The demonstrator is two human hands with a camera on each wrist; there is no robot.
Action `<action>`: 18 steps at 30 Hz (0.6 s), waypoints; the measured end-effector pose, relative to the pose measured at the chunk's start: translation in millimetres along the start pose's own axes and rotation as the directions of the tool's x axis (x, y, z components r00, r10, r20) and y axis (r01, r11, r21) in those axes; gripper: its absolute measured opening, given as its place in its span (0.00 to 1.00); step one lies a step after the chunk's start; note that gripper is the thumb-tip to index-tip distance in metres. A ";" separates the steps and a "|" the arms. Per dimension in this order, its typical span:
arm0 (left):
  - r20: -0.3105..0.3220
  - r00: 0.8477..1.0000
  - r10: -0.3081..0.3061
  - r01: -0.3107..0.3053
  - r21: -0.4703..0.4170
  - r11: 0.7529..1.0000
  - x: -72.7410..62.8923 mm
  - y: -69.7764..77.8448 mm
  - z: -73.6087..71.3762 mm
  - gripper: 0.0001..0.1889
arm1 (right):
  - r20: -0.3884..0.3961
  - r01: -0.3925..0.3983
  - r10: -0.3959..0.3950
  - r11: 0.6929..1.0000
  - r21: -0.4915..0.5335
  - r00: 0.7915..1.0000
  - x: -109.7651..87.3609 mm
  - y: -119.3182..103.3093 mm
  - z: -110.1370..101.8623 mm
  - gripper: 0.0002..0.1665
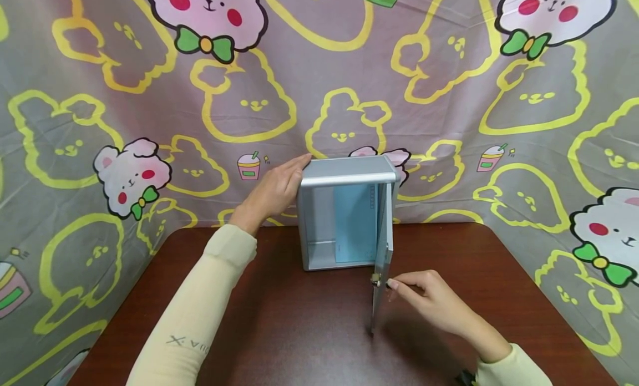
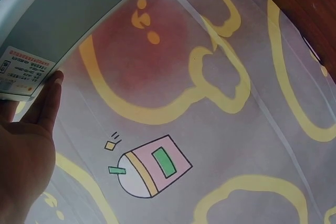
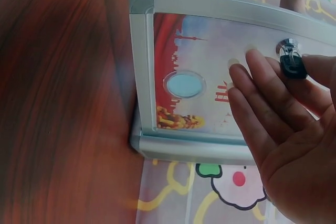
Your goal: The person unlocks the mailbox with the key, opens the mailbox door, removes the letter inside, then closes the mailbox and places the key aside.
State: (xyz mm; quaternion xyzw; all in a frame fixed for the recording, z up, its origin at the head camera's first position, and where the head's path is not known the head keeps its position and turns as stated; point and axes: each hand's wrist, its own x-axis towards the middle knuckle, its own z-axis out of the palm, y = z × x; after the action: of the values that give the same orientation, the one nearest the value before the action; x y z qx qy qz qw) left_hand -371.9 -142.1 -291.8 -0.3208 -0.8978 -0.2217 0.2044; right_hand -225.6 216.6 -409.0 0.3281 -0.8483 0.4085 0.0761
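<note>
A silver-grey metal mailbox (image 1: pixel 349 169) stands upright on the table with its door (image 1: pixel 383 258) swung outward. A light blue envelope-like sheet (image 1: pixel 355 225) is visible inside. My left hand (image 1: pixel 279 189) rests on the box's upper left edge, fingers fairly straight; in the left wrist view its fingertips touch the edge near a white printed label (image 2: pixel 23 72). My right hand (image 1: pixel 434 303) is at the door's outer face, where thumb and index finger pinch a black-headed key (image 3: pixel 293 67) in the round lock (image 3: pixel 287 45). The other right fingers extend across the printed door front.
The dark red-brown wooden table (image 1: pixel 279 330) carries the box near its back edge. A patterned cloth (image 1: pixel 439 70) hangs close behind and along both sides. A small dark object (image 1: pixel 465 377) shows by the right sleeve at the bottom.
</note>
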 end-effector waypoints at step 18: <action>-0.009 1.000 0.006 -0.006 0.005 1.000 0.2 -1.7 1.3 0.28 | 0.035 -0.039 0.038 0.999 0.036 0.999 -5.3 7.5 -7.8 0.14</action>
State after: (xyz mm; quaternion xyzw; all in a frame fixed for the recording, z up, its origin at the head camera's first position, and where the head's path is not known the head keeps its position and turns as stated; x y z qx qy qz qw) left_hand -373.5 -142.4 -293.2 -0.3218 -0.8965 -0.2205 0.2100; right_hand -227.2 228.4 -410.8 0.3200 -0.8482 0.4195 0.0474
